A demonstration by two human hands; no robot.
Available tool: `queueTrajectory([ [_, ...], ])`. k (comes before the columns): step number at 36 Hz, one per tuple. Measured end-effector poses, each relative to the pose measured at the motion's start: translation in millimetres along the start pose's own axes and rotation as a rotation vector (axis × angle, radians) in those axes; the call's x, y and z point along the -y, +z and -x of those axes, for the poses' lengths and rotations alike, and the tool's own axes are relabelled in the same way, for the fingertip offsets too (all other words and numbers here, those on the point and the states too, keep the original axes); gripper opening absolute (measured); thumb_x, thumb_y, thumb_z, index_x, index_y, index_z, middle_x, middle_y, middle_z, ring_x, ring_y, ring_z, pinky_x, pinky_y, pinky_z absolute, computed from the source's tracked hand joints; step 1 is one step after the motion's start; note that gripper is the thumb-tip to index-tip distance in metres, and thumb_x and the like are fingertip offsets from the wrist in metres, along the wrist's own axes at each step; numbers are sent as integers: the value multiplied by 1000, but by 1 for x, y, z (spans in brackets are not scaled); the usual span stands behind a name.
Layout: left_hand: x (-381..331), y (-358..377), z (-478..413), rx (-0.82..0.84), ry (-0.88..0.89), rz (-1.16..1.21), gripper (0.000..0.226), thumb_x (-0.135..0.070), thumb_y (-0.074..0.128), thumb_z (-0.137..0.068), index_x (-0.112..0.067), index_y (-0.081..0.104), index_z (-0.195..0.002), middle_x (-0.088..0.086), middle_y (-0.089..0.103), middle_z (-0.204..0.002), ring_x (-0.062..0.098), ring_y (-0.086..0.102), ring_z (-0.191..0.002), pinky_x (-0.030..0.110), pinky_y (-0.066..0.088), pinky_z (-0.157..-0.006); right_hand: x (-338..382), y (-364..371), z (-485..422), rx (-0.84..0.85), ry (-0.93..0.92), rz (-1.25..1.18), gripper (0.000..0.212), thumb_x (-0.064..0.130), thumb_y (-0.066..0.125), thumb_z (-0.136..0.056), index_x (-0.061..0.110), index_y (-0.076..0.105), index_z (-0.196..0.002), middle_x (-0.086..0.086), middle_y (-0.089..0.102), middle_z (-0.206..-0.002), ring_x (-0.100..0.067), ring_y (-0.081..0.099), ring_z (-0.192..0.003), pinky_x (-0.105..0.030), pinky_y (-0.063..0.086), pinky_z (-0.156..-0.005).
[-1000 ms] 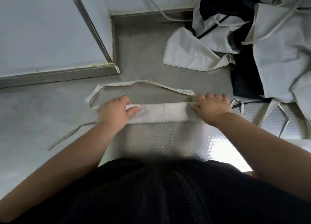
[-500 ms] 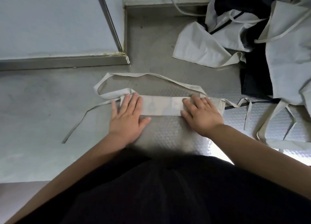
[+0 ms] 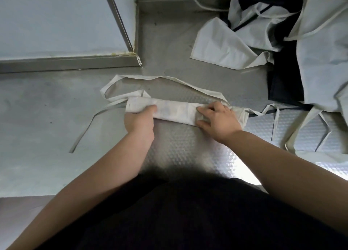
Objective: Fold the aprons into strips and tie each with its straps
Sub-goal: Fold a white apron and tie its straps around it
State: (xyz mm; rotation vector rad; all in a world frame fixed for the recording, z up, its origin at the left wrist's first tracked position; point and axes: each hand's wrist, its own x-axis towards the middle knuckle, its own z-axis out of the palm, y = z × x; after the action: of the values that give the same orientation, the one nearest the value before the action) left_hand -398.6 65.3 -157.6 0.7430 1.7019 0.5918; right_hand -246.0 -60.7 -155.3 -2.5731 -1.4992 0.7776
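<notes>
Partly under right hand (image 3: 218, 120), apron strip (image 3: 175, 111).

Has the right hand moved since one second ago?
Yes. The right hand has shifted left, nearer the metal frame corner, so the right end of the folded apron now shows beyond it.

Left hand (image 3: 140, 121) and right hand (image 3: 219, 119) grip the folded apron strip (image 3: 175, 111).

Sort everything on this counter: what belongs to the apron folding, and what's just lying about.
In the job: folded apron strip, gripped by left hand and right hand; its loose straps; heap of unfolded pale aprons, waiting.
Lying about: white cable at the back; dark cloth in the heap, which may be another apron.
</notes>
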Motion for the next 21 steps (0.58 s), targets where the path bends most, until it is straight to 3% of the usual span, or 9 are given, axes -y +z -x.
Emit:
queueTrajectory([
  [2, 5, 0, 6, -36, 264, -97, 36, -10, 70, -75, -11, 60, -109, -1, 64, -89, 17, 64, -80, 24, 48, -67, 1, 0, 0, -1, -5, -2, 51, 46, 49, -93, 30, 43, -140, -6, 39, -136, -28, 36, -127, -36, 26, -107],
  [4, 14, -4, 7, -16, 673, -427, 27, -7, 67, -77, -7, 58, -102, 8, 62, -101, 24, 61, -85, 28, 44, -71, -1, 1, 0, -3, -13, 4, 51, 46, 49, -93, 30, 42, -141, -5, 38, -136, -28, 35, -127, -36, 25, -107],
  [6, 25, -9, 2, 83, 1102, -690, 18, -2, 61, -78, -3, 58, -95, 16, 58, -103, 32, 58, -79, 30, 42, -65, -2, 1, 0, -7, -13, -3, 50, 45, 49, -93, 31, 42, -141, -5, 38, -137, -27, 34, -128, -35, 24, -107],
  [10, 35, -11, -13, 189, 1583, -938, 18, -13, 51, -83, -12, 58, -100, 7, 57, -98, 32, 57, -72, 34, 52, -62, 0, 1, 2, -16, -15, -19, 50, 45, 49, -93, 31, 42, -141, -5, 38, -137, -27, 34, -128, -35, 24, -107],
  [12, 37, -11, -19, 242, 1684, -1032, 22, -8, 52, -82, -14, 57, -103, 7, 62, -100, 31, 56, -74, 38, 53, -62, 0, 1, 5, -18, -18, -26, 49, 44, 49, -93, 29, 44, -140, -5, 40, -136, -26, 36, -127, -35, 24, -107],
  [15, 35, -12, -17, 276, 1669, -1133, 31, -9, 45, -80, -10, 65, -104, 10, 65, -105, 32, 57, -75, 37, 53, -60, -4, 1, 15, -120, 58, -56, 42, 40, 49, -94, 20, 54, -131, -9, 50, -127, -29, 45, -120, -35, 28, -99],
  [18, 32, -12, -14, 292, 1647, -1197, 39, -9, 41, -77, -9, 65, -108, 11, 64, -112, 32, 57, -73, 36, 52, -59, -9, 4, 30, -376, 353, -227, 43, 37, 55, -91, 7, 54, -121, -17, 53, -121, -35, 47, -113, -38, 34, -94],
  [21, 29, -10, -20, 334, 1655, -1226, 42, -8, 39, -77, -9, 63, -112, 11, 63, -119, 32, 59, -77, 35, 54, -66, -7, 2, 36, -434, 679, -580, 64, 39, 63, -85, 2, 39, -132, -17, 43, -133, -33, 40, -124, -39, 32, -103],
])
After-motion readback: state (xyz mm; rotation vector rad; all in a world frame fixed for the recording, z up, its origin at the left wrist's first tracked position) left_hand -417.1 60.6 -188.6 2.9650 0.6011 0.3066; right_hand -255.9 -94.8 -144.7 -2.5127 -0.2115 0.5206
